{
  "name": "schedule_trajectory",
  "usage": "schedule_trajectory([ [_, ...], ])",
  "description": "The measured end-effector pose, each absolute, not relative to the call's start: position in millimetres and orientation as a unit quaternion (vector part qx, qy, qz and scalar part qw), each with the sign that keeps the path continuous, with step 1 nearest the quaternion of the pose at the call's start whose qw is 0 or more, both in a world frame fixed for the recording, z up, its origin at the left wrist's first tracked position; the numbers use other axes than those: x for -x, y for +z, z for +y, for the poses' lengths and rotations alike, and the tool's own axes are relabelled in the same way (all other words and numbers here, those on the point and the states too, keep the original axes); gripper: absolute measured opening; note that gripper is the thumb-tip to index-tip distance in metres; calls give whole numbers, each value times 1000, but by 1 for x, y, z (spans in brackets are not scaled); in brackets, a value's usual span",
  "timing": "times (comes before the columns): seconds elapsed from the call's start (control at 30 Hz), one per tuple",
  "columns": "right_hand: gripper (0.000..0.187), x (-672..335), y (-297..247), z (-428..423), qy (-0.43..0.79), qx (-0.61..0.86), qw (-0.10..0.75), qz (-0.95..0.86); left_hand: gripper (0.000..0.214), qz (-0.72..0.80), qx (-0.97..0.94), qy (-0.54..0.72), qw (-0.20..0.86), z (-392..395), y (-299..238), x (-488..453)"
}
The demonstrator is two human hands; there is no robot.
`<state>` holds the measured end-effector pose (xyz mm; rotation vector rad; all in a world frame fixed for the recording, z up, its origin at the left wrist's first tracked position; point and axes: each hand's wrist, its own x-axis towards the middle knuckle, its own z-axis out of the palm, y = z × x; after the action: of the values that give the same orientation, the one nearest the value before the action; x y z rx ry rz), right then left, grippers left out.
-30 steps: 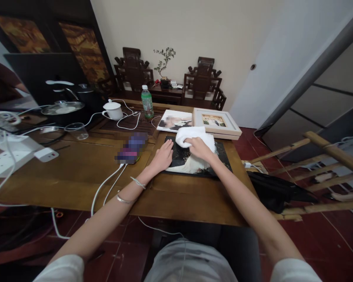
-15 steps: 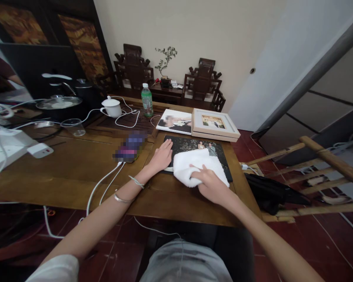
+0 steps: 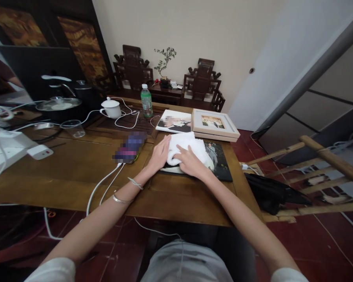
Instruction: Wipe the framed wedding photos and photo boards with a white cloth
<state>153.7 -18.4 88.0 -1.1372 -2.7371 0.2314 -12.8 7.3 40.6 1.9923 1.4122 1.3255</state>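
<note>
A dark photo panel (image 3: 223, 164) with a picture of a couple lies flat on the wooden table. My right hand (image 3: 191, 162) presses a folded white towel (image 3: 186, 143) onto its left half, with the fingers gripping the cloth. Much of the picture is covered by the towel; one standing figure shows to the right of it. At the panel's left edge rests my left hand (image 3: 160, 152), its fingers stretched out flat beside the towel. It holds nothing.
Behind the panel lie a white-edged photo (image 3: 173, 121) and a framed picture (image 3: 213, 123). A bottle (image 3: 146, 102), a lidded white cup (image 3: 111, 108) and a phone (image 3: 129, 148) with cables stand to the left. A wooden rack (image 3: 326, 156) is at the right.
My right hand has slid the towel left and away from me across the panel, uncovering its right side. My left hand stays at the left edge.
</note>
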Motion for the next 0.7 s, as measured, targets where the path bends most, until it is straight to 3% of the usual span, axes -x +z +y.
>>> schedule_trajectory([
  [0.2, 52, -177, 95, -71, 153, 308, 71, -936, 58, 508, -708, 452, 190, 7, 42, 12],
  [0.37, 54, -219, 97, -84, 179, 355, 125, -909, 50, 524, -758, 351, 168, 8, 34, 10],
  [0.7, 56, -232, 84, -9, 13, 530, 108, -841, 43, 543, -789, 260, 123, 3, 36, 8],
])
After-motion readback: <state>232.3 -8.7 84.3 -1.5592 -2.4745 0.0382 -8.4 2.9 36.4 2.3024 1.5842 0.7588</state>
